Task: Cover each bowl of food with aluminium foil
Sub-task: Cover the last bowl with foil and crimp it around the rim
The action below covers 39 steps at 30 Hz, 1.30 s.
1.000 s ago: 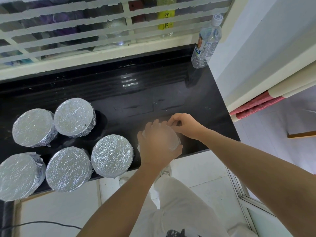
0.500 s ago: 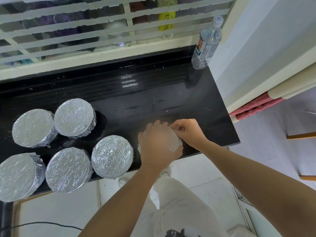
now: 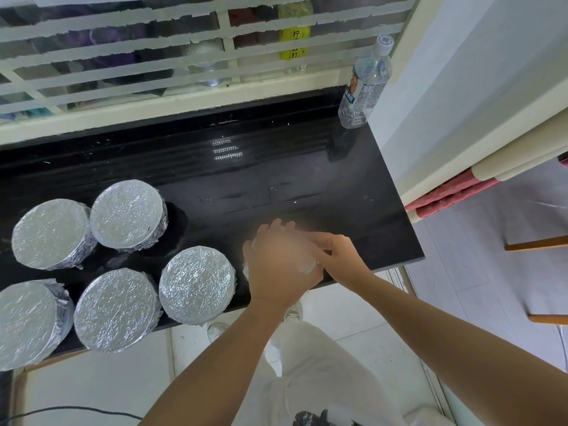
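A barred white window [image 3: 123, 44] fills the top; glossy black counter [image 3: 276, 179] below; pale tiled floor [image 3: 461, 287] lower right, perhaps chair legs [image 3: 534, 245].

five covered bowls [image 3: 196, 284] sit left on worktop [image 3: 276, 173], two behind three | sixth bowl [image 3: 305, 266] just right of them, front edge | bottle [image 3: 364, 84] back-right corner
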Tool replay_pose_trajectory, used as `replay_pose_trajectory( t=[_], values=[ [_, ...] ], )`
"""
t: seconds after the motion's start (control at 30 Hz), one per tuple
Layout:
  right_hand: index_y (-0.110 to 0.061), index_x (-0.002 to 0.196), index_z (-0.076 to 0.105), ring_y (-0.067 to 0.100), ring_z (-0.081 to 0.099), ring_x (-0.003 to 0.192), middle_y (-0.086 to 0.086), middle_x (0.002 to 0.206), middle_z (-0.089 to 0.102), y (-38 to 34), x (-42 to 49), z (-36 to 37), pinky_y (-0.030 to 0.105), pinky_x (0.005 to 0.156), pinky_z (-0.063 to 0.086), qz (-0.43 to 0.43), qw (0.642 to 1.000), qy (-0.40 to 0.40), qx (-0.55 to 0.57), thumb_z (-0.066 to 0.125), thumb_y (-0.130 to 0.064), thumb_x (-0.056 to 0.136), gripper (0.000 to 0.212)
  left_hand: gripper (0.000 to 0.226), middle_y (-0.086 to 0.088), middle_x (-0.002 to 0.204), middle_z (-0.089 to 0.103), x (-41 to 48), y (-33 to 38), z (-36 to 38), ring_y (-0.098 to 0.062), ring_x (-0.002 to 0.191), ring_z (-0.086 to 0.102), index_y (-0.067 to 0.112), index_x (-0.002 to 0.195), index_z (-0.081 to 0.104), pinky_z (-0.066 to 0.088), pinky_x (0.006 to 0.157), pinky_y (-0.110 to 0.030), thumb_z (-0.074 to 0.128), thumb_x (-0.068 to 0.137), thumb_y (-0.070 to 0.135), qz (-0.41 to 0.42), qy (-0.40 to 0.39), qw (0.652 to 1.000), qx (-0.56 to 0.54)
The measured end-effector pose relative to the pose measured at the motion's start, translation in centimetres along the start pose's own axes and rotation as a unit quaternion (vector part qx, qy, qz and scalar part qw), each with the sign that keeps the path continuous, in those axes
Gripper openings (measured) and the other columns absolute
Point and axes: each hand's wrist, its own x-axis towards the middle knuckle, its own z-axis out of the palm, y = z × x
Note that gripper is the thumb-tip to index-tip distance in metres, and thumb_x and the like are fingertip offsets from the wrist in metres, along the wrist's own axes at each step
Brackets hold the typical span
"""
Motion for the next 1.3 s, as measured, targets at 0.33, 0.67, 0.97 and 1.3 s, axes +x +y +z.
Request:
replay_pose_trajectory(
  t=[0.33, 0.67, 0.97, 1.3],
  values=[
    [-0.015, 0.106, 0.072, 0.015, 0.065, 0.084, 0.003, 0.094, 0.073, -2.2, 2.5, -0.3, 0.030, 0.080, 0.056, -0.033, 0.997, -0.053, -0.045, 0.053, -0.024, 0.098, 0.023, 0.113, -0.011, 0.161, 0.026, -0.6, 0.4, -0.6, -0.040, 0.149, 0.019, 0.017, 0.153, 0.032, 0.009, 0.113, -0.069, 0.034, 0.066, 0.088, 0.023, -0.020, 0.999, 0.042],
    [-0.023, 0.118, 0.067, 0.002, 0.062, 0.101, -0.016, 0.108, 0.065, -0.5, 1.9, -2.2, 0.013, 0.086, 0.048, -0.004, 0.996, -0.089, -0.008, 0.052, -0.015, 0.097, 0.027, 0.090, -0.005, 0.155, 0.039, -0.9, -0.2, -0.2, -0.037, 0.142, 0.033, 0.020, 0.148, 0.040, 0.030, 0.102, -0.066, 0.048, 0.072, 0.067, 0.026, -0.049, 0.998, 0.033],
    [-0.020, 0.098, 0.074, 0.006, 0.064, 0.086, -0.006, 0.097, 0.071, 0.4, 1.7, -1.7, 0.013, 0.078, 0.050, -0.006, 0.997, -0.039, -0.070, 0.067, -0.025, 0.089, 0.012, 0.087, -0.005, 0.153, 0.041, -0.9, -0.2, 0.0, -0.036, 0.141, 0.035, 0.019, 0.146, 0.043, 0.031, 0.101, -0.064, 0.048, 0.073, 0.066, 0.029, -0.038, 0.998, 0.040],
    [-0.019, 0.085, 0.070, 0.011, 0.060, 0.081, -0.004, 0.086, 0.069, 0.5, 1.1, 0.2, 0.030, 0.079, 0.055, -0.031, 0.985, 0.072, -0.154, 0.068, -0.021, 0.088, 0.004, 0.087, -0.005, 0.153, 0.042, -0.9, -0.2, 0.1, -0.037, 0.140, 0.035, 0.019, 0.146, 0.042, 0.032, 0.101, -0.064, 0.050, 0.074, 0.067, 0.027, -0.032, 0.998, 0.040]
  ],
)
